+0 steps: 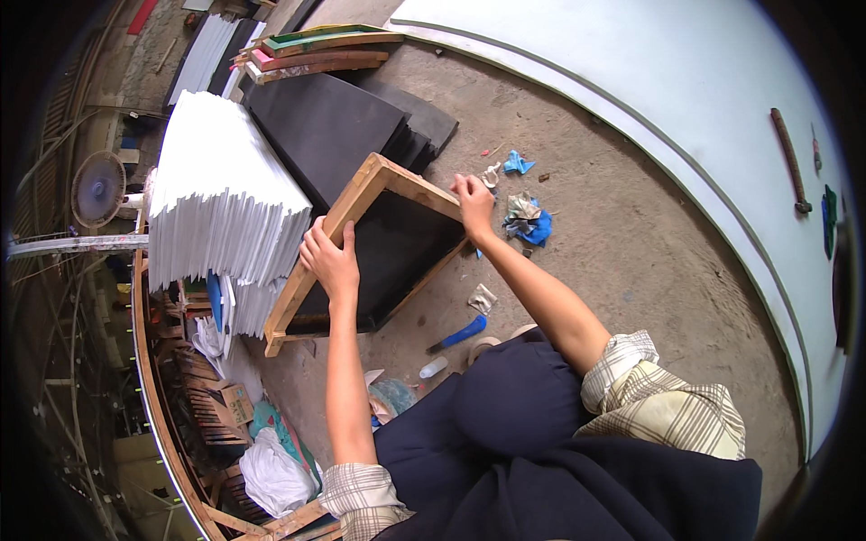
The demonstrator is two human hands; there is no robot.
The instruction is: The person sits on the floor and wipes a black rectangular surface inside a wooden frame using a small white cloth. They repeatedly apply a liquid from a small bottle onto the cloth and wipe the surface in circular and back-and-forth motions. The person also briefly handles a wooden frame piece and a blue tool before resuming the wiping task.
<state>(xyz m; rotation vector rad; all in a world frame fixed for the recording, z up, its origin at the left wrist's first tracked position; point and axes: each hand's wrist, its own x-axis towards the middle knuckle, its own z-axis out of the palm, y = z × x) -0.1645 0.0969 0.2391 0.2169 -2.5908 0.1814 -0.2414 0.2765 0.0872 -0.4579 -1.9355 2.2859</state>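
A wooden frame (311, 261) with a black panel (406, 239) inside it is tilted in front of me. My left hand (330, 259) grips its left rail, with the thumb on the inner side and the fingers over the outer side. At the far right corner of the frame is my right hand (475, 206), its fingers curled and pinched together. Whatever those fingers hold, if anything, is hidden.
A tall stack of white sheets (225, 198) stands left of the frame, with black panels (334, 122) behind it. Cloth scraps (528, 219), a blue-handled tool (462, 333) and a small bottle (434, 367) lie on the floor. A hammer (791, 162) rests on the white table (686, 81) at right.
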